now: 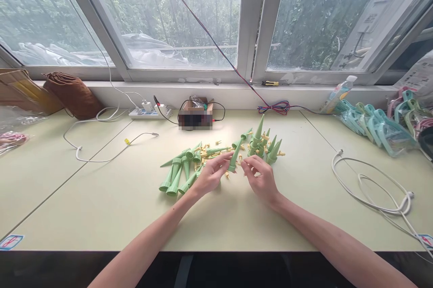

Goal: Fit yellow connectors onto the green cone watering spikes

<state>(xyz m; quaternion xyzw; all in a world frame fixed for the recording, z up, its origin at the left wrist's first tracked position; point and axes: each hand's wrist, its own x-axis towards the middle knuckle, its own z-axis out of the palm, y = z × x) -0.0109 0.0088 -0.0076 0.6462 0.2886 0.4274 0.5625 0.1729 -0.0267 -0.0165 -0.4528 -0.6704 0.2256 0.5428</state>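
Note:
My left hand is closed around a green cone-shaped plastic spike, gripping it near its wide end with the tip pointing up and away. My right hand hovers just right of it, fingers pinched together on something too small to make out. To the left lies a heap of green spikes on their sides. Behind my hands, several spikes stand upright in a cluster. Small yellow plastic pieces are scattered among them on the pale green table.
A power strip with white cables sits at the back left, beside a brown pouch. A small box stands at the back centre. Teal plastic items in bags lie at right, with a coiled white cable.

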